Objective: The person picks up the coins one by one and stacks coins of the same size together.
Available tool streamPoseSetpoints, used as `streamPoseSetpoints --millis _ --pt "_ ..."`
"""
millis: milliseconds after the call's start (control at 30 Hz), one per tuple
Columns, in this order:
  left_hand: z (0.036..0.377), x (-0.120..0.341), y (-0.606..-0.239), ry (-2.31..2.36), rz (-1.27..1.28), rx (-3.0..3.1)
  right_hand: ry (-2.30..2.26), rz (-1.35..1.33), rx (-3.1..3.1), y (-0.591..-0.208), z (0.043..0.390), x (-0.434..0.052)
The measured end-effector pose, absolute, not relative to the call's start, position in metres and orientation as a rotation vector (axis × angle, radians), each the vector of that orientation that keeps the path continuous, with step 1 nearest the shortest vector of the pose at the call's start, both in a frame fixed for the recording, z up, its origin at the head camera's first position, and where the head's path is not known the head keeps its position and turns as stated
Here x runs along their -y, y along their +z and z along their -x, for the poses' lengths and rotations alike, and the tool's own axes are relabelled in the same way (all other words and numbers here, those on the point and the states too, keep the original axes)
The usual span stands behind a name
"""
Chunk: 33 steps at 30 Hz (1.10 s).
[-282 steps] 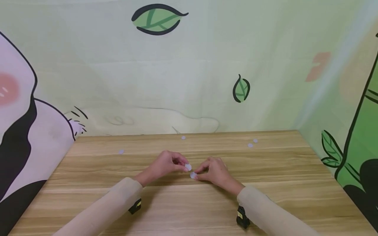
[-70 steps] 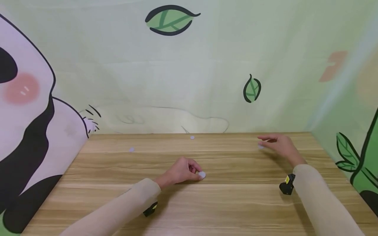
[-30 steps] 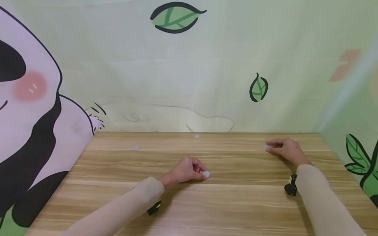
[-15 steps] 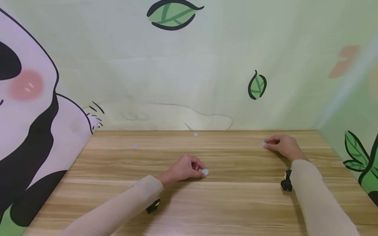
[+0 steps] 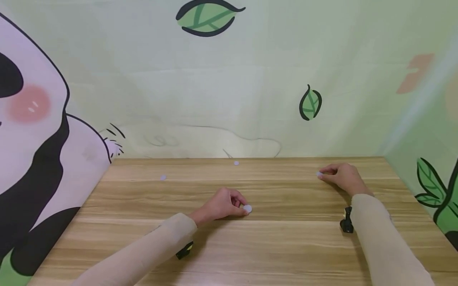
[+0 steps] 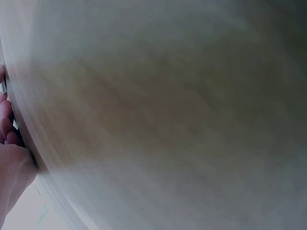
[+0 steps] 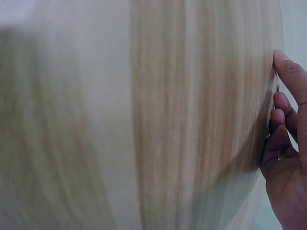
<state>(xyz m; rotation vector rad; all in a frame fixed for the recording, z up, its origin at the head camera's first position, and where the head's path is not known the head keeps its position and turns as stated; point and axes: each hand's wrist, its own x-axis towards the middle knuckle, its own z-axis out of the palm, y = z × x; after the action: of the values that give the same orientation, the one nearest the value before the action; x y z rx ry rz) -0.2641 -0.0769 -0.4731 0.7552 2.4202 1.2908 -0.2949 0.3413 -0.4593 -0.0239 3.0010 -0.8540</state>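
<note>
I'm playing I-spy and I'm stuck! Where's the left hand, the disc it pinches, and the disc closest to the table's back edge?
Left hand point(image 5: 220, 204): head view, back of the hand.
Pinched disc point(image 5: 248, 208): head view, its flat face.
Back-edge disc point(image 5: 236, 163): head view, middle of its top.

Right grip point(image 5: 342, 177), earlier beside left grip point(image 5: 224, 204), now well rightward.

Your right hand point(image 5: 341, 177) partly hides the pale disc point(image 5: 319, 174) near the far right corner of the table point(image 5: 279, 250). Your left wrist view blurs the wood and crops your left hand point(image 6: 14, 165); the head view cuts off the table's near edge.
</note>
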Motion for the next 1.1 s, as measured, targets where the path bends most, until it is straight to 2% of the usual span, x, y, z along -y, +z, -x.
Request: streamPoseSetpoints --millis 1100 --pt "0.262 0.0766 -0.4694 1.288 -0.745 -2.411 -0.882 0.079 -3.121 -0.4589 0.286 -0.334"
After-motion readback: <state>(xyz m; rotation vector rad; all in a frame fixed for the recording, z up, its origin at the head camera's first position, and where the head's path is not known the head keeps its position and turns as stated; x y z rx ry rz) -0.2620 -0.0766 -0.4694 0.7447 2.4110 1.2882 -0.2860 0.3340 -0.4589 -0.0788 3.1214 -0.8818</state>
